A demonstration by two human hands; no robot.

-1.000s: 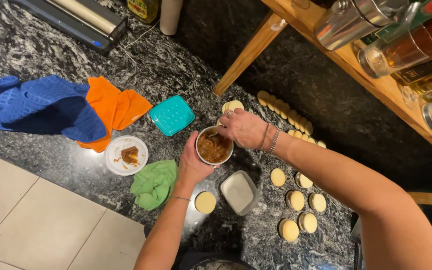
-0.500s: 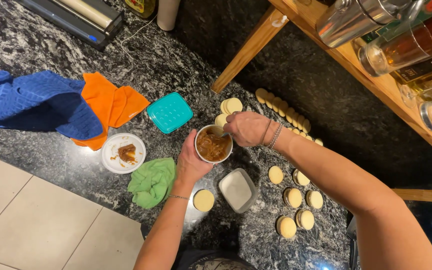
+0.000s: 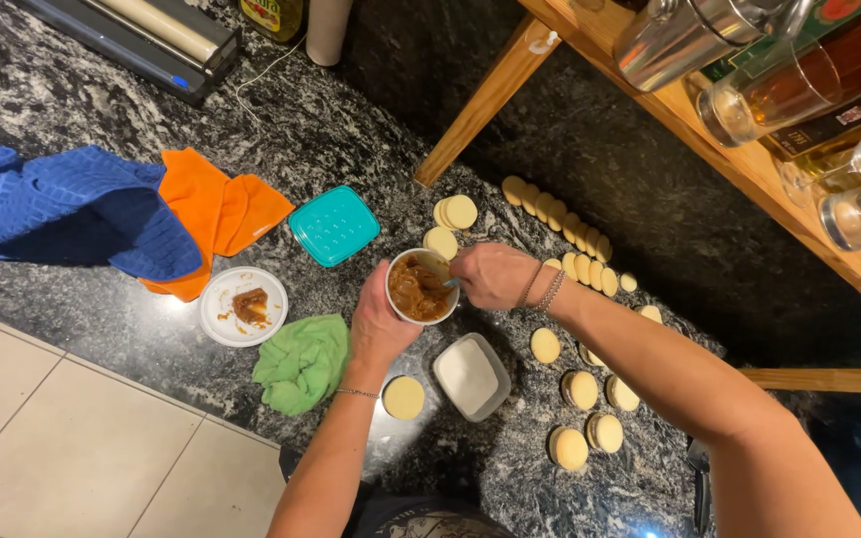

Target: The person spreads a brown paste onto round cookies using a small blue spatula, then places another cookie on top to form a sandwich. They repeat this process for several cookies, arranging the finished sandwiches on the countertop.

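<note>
- Black speckled stone counter (image 3: 102,329); pale tiled strip along its near-left edge.
- Wooden shelf (image 3: 749,169) crosses the far-right corner, carrying glass jars and bottles with an amber liquid.
- Blue cloth (image 3: 62,209) at the left edge, overlapping an orange cloth (image 3: 236,214).
- Green cloth (image 3: 303,361) crumpled near the near edge, just beside a round white lid (image 3: 243,306) smeared brown.
- Teal square lid (image 3: 334,225), ribbed, lies flat, far of the cup.
- White rectangular tub (image 3: 470,376), empty-looking, near side of the cup.
- Round white cup (image 3: 421,289) of brown caramel spread, mid-counter, upright, mouth up.
- Left hand (image 3: 383,324) wrapped closed around the cup's near side.
- Right hand (image 3: 490,276) fisted on a small utensil (image 3: 447,283); long axis roughly left-right, tip in the spread.
- Pale round cookies (image 3: 560,219): a row toward the far-right, more scattered right.
</note>
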